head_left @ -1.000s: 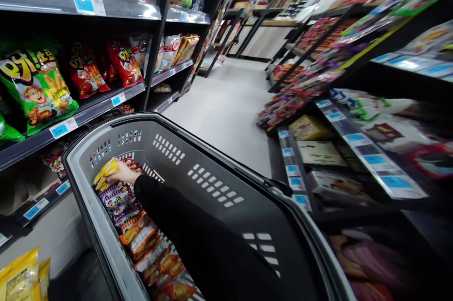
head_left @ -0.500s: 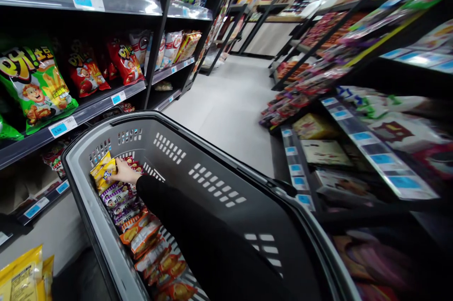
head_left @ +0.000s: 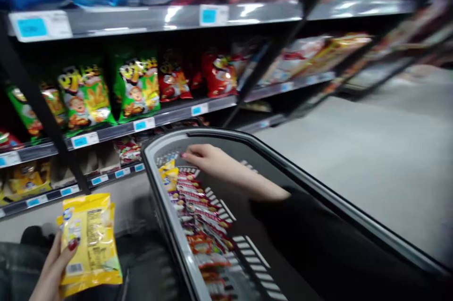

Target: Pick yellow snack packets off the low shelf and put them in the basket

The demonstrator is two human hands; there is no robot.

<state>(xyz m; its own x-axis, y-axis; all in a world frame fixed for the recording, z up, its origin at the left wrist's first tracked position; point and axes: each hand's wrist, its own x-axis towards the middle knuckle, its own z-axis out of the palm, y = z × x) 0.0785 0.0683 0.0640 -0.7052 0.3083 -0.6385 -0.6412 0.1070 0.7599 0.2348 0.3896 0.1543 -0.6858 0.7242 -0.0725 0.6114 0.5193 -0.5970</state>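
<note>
Left fingers (head_left: pixel 65 259) grasp yellow packets (head_left: pixel 92 239) by one side; right fingers (head_left: pixel 193 159) — seemingly empty, though blur hides whether they meet — curl near yellow bags (head_left: pixel 170 177) in the basket (head_left: pixel 166 139). A light left grip should avoid crushing; the neat row wants a gentle touch.

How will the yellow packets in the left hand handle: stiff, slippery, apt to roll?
The yellow packets probably flex: wrappers look thin and film-like, with flat end seams. They may slip a little, given the shiny surface. Rolling seems unlikely; they look flat and rectangular in the left hand.
</note>
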